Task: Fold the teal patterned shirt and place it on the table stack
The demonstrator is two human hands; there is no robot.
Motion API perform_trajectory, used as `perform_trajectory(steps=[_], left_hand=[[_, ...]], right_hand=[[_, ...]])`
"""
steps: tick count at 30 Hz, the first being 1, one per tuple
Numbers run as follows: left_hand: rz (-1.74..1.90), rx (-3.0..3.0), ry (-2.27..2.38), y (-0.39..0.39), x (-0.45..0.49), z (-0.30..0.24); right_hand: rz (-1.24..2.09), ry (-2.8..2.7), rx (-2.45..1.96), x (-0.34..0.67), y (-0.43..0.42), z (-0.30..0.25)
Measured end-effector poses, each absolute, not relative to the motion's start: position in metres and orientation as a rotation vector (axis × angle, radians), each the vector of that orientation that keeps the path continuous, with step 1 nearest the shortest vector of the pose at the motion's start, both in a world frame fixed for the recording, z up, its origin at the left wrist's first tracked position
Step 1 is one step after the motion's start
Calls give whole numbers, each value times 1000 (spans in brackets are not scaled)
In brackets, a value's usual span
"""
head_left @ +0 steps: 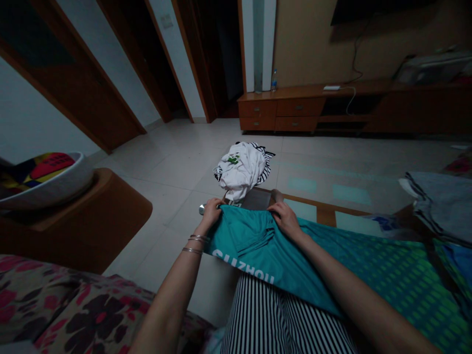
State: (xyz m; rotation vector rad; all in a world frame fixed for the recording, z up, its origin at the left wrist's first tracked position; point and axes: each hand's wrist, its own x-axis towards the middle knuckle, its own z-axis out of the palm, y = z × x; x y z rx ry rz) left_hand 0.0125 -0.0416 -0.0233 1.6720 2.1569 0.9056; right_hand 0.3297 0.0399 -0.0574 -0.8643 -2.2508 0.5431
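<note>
Left hand (pixel 213 212) and right hand (pixel 285 220) both had their fingers closed in a narrow pinch on the far edge of the teal cloth (pixel 236 231): the left at its corner, the right farther along, beside a bunch of creases. The cloth stretched from the left hand, above the person's striped trousers (pixel 254 314), out to the right, where its dotted green part spread past the right forearm. Beyond its far edge showed the desk (pixel 326 216), with wood bars and pale panels. White lettering ran along the near edge.

By the look of it, the step in hand was straightening this far edge; the corner seemed under control, while the middle was rumpled. The next move appeared to call for keeping both pinches, drawing them slightly apart to ease out the creases, and bringing the loose near side into line. A slip at the corner would likely let the thin fabric sag.

Past the hands sat a white pile (pixel 245 167); whether it rested wholly on the floor could not be told. To the right lay a grey cloth (pixel 446 201), with a blue cloth (pixel 459 260) closer to the person. Off to the left, well apart, stood a basin (pixel 73 174) with bright fabric (pixel 47 167) in it
</note>
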Motion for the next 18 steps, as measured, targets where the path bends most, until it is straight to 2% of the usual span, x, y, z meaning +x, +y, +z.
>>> perform_trajectory(steps=[7,12,18], left_hand=[[980,1558,2022,-36,-4,-31],[1050,1470,2012,-39,-2,-33],[1109,1407,1982,-42,2,-30]], right_hand=[[566,-2179,-890,330,42,-57],[549,-2154,-803,334,20,-31],[578,-2668,-404,313,-50,4]])
